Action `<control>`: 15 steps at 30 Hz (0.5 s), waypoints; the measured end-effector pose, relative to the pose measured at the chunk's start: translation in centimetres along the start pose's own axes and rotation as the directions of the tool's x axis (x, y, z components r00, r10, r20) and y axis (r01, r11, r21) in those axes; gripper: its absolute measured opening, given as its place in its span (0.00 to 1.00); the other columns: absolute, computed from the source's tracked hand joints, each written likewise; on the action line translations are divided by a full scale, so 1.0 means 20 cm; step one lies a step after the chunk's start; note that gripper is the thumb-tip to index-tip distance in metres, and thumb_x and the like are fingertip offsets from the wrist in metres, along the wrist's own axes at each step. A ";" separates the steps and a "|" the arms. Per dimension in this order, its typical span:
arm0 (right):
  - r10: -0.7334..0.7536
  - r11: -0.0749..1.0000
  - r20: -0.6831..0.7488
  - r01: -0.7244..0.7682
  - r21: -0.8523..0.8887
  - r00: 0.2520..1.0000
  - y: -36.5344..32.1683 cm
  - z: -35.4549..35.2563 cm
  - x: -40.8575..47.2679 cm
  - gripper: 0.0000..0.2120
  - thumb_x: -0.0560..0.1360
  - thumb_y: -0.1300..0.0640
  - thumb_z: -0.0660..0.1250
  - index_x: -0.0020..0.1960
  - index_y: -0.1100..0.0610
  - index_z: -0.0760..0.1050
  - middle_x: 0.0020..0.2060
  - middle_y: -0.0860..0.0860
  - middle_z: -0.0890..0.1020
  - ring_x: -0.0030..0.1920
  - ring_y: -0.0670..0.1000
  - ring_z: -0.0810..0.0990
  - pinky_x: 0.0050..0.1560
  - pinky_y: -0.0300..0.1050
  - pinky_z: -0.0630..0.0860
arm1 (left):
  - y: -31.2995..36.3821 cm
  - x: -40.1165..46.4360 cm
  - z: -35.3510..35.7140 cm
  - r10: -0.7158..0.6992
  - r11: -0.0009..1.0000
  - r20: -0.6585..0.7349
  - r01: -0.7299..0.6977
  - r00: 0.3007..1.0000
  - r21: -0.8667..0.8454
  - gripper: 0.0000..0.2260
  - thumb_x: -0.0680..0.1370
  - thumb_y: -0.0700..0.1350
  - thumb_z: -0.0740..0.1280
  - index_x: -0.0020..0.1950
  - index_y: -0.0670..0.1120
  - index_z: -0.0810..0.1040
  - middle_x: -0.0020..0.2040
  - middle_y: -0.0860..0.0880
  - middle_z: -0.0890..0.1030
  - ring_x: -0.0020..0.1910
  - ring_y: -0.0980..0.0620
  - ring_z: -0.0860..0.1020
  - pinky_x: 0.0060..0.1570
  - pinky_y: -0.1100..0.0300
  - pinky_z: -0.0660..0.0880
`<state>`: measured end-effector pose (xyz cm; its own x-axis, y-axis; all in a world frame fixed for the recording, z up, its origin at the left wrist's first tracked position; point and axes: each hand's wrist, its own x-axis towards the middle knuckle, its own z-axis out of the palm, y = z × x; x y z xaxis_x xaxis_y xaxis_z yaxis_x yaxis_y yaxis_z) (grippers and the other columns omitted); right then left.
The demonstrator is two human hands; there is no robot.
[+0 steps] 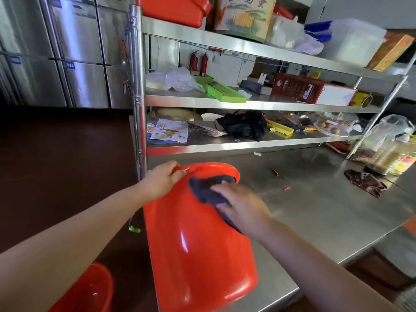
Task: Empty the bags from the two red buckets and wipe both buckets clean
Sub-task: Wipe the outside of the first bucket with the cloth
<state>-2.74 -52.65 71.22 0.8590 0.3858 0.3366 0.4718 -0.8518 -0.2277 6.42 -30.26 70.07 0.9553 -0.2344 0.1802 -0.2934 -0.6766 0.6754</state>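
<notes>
A red bucket (198, 248) lies on its side at the left end of the steel table (315, 210), its base toward me and its mouth facing the shelves. My left hand (163, 179) grips the bucket's rim near the handle mount. My right hand (243, 206) holds a dark grey cloth (207, 188) pressed against the bucket's outer wall near the rim. A second red bucket (90, 291) stands on the floor at the lower left, only partly in view. No bags show in either bucket.
A steel shelf rack (247, 104) with boxes, bags and papers rises behind the table. A brown cloth (364, 182) and plastic-wrapped bottles (387, 154) sit at the table's right. Steel refrigerator doors (67, 52) line the back left above a dark floor.
</notes>
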 end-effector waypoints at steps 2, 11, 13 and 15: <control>0.029 0.995 0.199 -0.010 -0.096 0.980 -0.03 0.09 0.01 0.26 0.76 0.46 0.64 0.73 0.50 0.64 0.74 0.50 0.63 0.75 0.49 0.57 0.72 0.43 0.53 | -0.06 0.03 0.01 -0.025 0.999 0.050 0.027 0.998 -0.047 0.10 0.80 0.48 0.63 0.53 0.43 0.76 0.51 0.40 0.80 0.54 0.40 0.77 0.57 0.48 0.71; 0.225 0.965 0.141 -0.200 -0.169 0.964 -0.05 0.19 0.26 0.30 0.68 0.34 0.65 0.67 0.44 0.68 0.72 0.43 0.65 0.69 0.47 0.68 0.60 0.44 0.67 | -0.19 0.18 0.05 -0.017 0.996 0.120 0.027 0.993 -0.087 0.11 0.81 0.51 0.59 0.52 0.45 0.75 0.50 0.45 0.78 0.55 0.43 0.76 0.57 0.53 0.70; 0.308 0.941 0.090 -0.289 -0.177 0.947 -0.06 0.21 0.30 0.32 0.63 0.30 0.65 0.61 0.46 0.69 0.64 0.41 0.71 0.60 0.48 0.74 0.47 0.45 0.69 | -0.19 0.21 0.07 -0.036 0.999 0.119 0.036 0.992 0.007 0.13 0.81 0.54 0.57 0.55 0.46 0.74 0.55 0.44 0.79 0.58 0.43 0.75 0.60 0.48 0.69; 0.367 0.899 0.042 -0.343 -0.272 0.929 -0.08 0.25 0.33 0.37 0.59 0.26 0.62 0.58 0.50 0.69 0.57 0.45 0.73 0.55 0.52 0.76 0.45 0.46 0.69 | -0.16 0.24 0.09 -0.054 0.996 0.120 0.044 0.991 0.081 0.16 0.80 0.56 0.56 0.57 0.47 0.74 0.58 0.45 0.78 0.60 0.43 0.74 0.60 0.48 0.68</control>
<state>3.22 -46.92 69.17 0.9798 0.0606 0.1904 0.0754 -0.9946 -0.0714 11.82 -30.37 67.45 0.9584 -0.2797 0.0568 -0.2529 -0.7404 0.6228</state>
